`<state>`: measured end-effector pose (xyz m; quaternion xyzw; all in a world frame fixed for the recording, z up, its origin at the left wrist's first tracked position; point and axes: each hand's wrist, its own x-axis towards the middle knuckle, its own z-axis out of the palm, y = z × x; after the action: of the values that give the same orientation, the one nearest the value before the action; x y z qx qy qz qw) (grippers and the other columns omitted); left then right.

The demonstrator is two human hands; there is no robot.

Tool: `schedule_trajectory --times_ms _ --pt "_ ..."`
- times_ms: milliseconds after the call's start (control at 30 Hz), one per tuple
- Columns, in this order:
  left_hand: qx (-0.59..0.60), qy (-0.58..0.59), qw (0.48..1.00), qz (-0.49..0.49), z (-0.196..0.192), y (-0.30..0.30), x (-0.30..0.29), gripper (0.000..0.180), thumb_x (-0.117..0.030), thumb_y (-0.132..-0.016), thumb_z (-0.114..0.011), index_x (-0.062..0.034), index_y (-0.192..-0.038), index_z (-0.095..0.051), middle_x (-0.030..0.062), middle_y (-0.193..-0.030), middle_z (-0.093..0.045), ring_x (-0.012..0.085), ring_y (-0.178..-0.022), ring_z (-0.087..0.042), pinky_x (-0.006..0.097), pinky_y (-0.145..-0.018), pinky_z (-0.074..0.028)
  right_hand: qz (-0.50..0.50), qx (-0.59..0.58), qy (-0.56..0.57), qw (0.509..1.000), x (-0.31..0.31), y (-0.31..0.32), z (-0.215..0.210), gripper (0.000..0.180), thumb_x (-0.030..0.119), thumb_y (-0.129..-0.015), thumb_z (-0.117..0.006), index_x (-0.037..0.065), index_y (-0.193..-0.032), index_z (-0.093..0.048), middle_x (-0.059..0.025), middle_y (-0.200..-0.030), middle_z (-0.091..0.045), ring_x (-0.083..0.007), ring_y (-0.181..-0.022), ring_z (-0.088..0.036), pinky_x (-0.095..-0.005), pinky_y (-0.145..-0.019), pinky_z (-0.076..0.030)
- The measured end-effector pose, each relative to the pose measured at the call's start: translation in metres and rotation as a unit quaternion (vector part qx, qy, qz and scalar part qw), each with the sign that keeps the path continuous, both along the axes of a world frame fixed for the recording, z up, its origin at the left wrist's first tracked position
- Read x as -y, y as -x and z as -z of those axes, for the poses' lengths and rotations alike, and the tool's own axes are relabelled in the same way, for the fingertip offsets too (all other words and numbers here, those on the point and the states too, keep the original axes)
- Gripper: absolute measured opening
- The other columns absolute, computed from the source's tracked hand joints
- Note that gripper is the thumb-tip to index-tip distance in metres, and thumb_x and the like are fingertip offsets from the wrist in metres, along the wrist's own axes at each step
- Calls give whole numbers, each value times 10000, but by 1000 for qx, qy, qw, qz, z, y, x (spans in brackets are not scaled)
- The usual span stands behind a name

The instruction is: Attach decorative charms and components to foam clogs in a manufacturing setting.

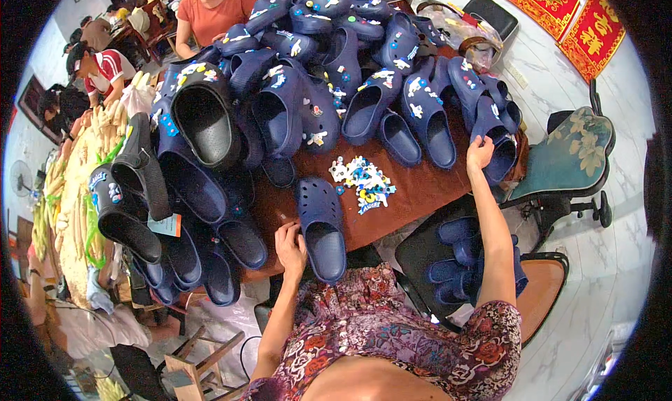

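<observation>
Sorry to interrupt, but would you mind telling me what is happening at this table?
A person sits at a brown table heaped with navy clogs. Their left hand rests against a single navy clog at the near edge. Their right hand reaches a clog in the pile. A small heap of colourful shoe charms lies between.

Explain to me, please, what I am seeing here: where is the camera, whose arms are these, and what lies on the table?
There is no machine here. A person wears a wide-angle camera on the head, looking down, so the picture bends at its edges and the two arms rising from below are that person's own. The left hand rests against a plain navy clog at the near edge of the brown table. The right hand reaches out to another navy clog at the table's right edge; whether it grips it I cannot tell. Between them lies a small heap of colourful shoe charms. Behind it, a large pile of navy clogs covers the table, many already decorated. Other people sit further back.
</observation>
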<state>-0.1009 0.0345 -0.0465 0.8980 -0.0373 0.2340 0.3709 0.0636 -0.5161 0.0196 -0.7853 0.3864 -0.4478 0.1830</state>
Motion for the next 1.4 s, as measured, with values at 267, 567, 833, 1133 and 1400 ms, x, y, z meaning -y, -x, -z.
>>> schedule_trajectory --times_ms 267,567,833,1133,1400 --pt "-7 11 1000 -3 -3 1 0 263 12 -764 -597 -16 -1019 -656 154 -1084 -617 342 -1008 -571 426 -900 -464 -173 115 76 975 -81 -5 -56 275 244 -919 -625 1 -1048 -609 -165 -986 -620 -347 -920 -609 -430 -812 -473" --pt "4 19 1000 -3 2 0 -1 253 -3 -762 -600 -23 -1007 -663 154 -1081 -617 345 -1015 -570 427 -908 -466 -313 56 110 942 -209 -48 -107 308 296 -916 -621 16 -1038 -649 -177 -976 -647 -347 -922 -631 -430 -813 -491" --pt "-6 19 1000 3 5 1 -2 256 26 -768 -594 -10 -1015 -650 151 -1089 -618 343 -1042 -572 417 -922 -462 -526 -46 192 827 -305 -82 -105 289 201 -853 -653 66 -1108 -670 -156 -1000 -675 -319 -950 -646 -418 -848 -499" --pt "2 4 1000 13 6 2 -2 268 24 -765 -591 -19 -1024 -643 158 -1097 -609 354 -1038 -559 431 -928 -449 -520 127 136 834 -275 -48 -116 151 29 -840 -580 63 -942 -686 -118 -955 -645 -308 -952 -612 -419 -840 -485" --pt "5 -15 1000 13 1 0 3 247 15 -794 -591 -12 -1037 -629 158 -1092 -608 356 -1030 -557 432 -917 -444 -119 52 176 976 -67 -11 -24 364 140 -783 -665 32 -1121 -587 -186 -1058 -586 -377 -1068 -518 -482 -910 -423"
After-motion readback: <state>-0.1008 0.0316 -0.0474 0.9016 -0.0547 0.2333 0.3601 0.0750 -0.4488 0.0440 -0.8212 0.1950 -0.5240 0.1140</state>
